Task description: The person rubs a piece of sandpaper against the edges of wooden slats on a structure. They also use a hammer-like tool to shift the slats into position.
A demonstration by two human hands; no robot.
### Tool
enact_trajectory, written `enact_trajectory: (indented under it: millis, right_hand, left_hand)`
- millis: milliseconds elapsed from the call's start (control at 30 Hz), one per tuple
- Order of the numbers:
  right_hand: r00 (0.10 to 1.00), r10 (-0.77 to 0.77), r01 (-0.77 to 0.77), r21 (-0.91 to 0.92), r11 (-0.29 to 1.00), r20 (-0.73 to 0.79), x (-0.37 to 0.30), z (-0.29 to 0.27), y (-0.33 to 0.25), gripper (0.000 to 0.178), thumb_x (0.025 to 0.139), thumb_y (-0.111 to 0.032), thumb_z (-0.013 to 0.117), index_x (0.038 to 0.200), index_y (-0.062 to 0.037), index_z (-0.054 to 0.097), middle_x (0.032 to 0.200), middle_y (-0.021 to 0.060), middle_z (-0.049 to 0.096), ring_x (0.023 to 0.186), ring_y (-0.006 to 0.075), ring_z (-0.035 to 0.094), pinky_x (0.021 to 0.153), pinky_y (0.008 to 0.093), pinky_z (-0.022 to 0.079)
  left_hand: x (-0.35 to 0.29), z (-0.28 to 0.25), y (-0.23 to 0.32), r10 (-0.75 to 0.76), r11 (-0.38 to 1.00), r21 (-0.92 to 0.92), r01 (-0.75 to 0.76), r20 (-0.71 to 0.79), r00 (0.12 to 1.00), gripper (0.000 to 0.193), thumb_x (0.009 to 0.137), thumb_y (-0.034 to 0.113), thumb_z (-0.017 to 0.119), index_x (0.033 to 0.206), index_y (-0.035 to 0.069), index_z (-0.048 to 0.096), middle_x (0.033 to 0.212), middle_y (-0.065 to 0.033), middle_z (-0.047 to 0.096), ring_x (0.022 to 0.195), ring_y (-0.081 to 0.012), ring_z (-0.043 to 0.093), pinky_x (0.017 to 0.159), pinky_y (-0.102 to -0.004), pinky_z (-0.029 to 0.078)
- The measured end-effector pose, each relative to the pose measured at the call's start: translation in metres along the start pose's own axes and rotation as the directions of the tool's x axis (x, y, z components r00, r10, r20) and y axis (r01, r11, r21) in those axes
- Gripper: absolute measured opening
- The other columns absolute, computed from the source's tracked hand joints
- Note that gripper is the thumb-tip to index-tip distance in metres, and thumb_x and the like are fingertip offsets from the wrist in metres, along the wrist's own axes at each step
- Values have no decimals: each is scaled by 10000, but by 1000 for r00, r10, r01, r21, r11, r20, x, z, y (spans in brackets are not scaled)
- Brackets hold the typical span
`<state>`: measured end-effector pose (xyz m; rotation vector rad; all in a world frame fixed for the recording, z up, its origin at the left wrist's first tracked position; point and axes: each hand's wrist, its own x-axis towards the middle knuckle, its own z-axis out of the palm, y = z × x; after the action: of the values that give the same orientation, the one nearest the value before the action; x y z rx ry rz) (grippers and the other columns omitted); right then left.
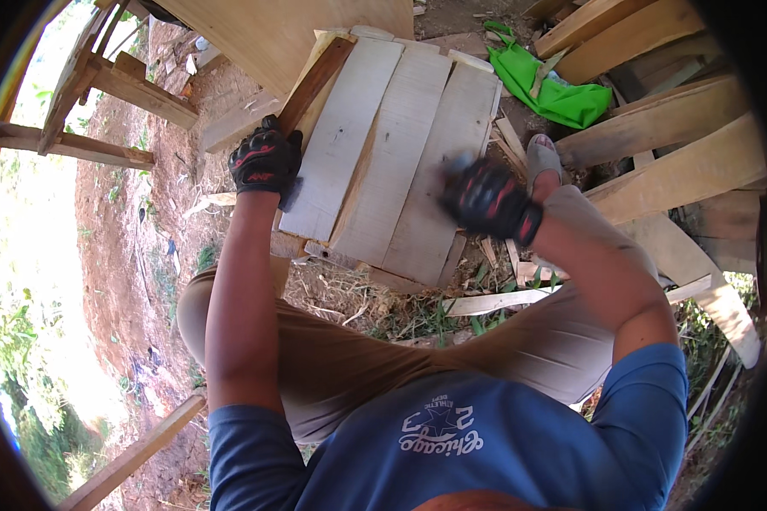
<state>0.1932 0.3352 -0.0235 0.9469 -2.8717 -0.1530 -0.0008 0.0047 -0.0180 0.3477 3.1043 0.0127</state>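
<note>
My left hand [266, 157], in a black glove with red marks, is closed round the lower end of a dark brown wooden strip [320, 81]. The strip slants along the left side of several pale, greyish-white boards [392, 145] lying side by side in front of me. A small dark piece [291, 194] shows just below this hand; its kind is unclear. My right hand [490, 200], gloved alike, is curled over the right edge of the boards and blurred by motion. A greyish smear shows by its fingers, too blurred to name.
A plywood sheet [239, 38] stands beyond the boards. Thick planks [673, 162] are stacked at the right, near a bright green bag [550, 85]. A wooden frame [136, 89] is at the upper left. Wood scraps and grass cover the ground between my knees.
</note>
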Motion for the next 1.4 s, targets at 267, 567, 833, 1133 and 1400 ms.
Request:
enact_trajectory:
  millis: [267, 567, 833, 1133, 1400]
  right_hand:
    - [975, -199, 215, 199, 956, -96, -14, 13, -91, 122, 800, -211, 657, 692, -154, 655, 637, 47, 647, 608, 233, 632, 676, 413, 518]
    - [962, 47, -88, -144, 986, -268, -8, 17, 33, 129, 873, -188, 632, 856, -63, 663, 653, 100, 630, 598, 296, 640, 578, 451, 502]
    - [989, -116, 131, 170, 977, -94, -1, -7, -20, 182, 883, -257, 647, 761, -129, 690, 642, 63, 631, 641, 282, 676, 639, 447, 523]
    - [973, -171, 201, 211, 956, -154, -15, -10, -72, 162, 928, -227, 613, 954, -94, 702, 796, 105, 698, 742, 269, 687, 725, 458, 552]
    - [996, -90, 90, 89, 992, -3, -5, -7, -15, 158, 931, -234, 628, 897, -94, 692, 731, 94, 646, 642, 289, 649, 625, 453, 524]
  left_hand:
    - [-2, 0, 0, 4, 1000, 5, -4, 26, 1000, 578, 1007, 493, 594, 1350, 28, 604, 1157, -243, 750, 1076, -422, 727, 951, -536, 570]
    - [0, 0, 4, 18, 1000, -4, -18, 1, 1000, 570, 1005, 498, 601, 1333, 32, 617, 1167, -244, 748, 1092, -409, 727, 958, -528, 569]
    - [-2, -4, 1, -11, 1000, -2, 11, 40, 999, 557, 1004, 487, 600, 1332, 36, 618, 1177, -237, 750, 1104, -403, 725, 974, -529, 561]
    - [-3, -1, 1, 5, 1000, 20, -5, 8, 1000, 547, 998, 491, 607, 1312, 43, 626, 1147, -231, 756, 1051, -407, 739, 929, -530, 576]
    - [-1, 4, -1, 18, 1000, 13, -18, -15, 1000, 533, 1000, 487, 609, 1301, 48, 635, 1133, -225, 761, 1040, -411, 741, 925, -534, 575]
